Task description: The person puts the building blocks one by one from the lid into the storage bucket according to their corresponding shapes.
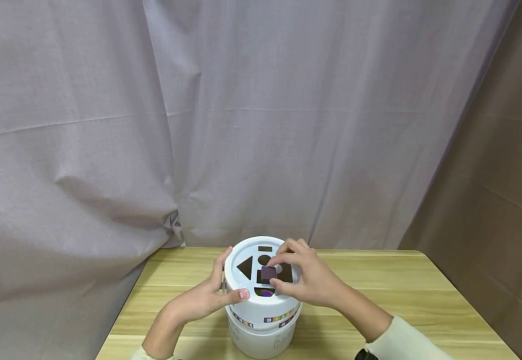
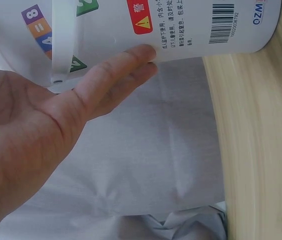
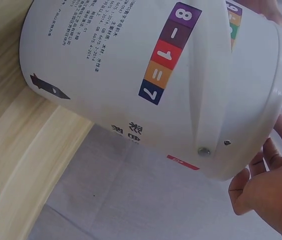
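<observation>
One white bucket on the table is steadied by the left hand, fingers curled around its lid, while one purple block is pinched over the lid's square hole by the right hand.

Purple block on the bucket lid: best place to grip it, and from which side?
Pinch the purple block across two opposite flat side faces, coming from straight above. It sits at the square hole in the white bucket's lid, so only its upper part looks exposed. The right hand pinches it this way; the left hand holds the lid's rim.
</observation>
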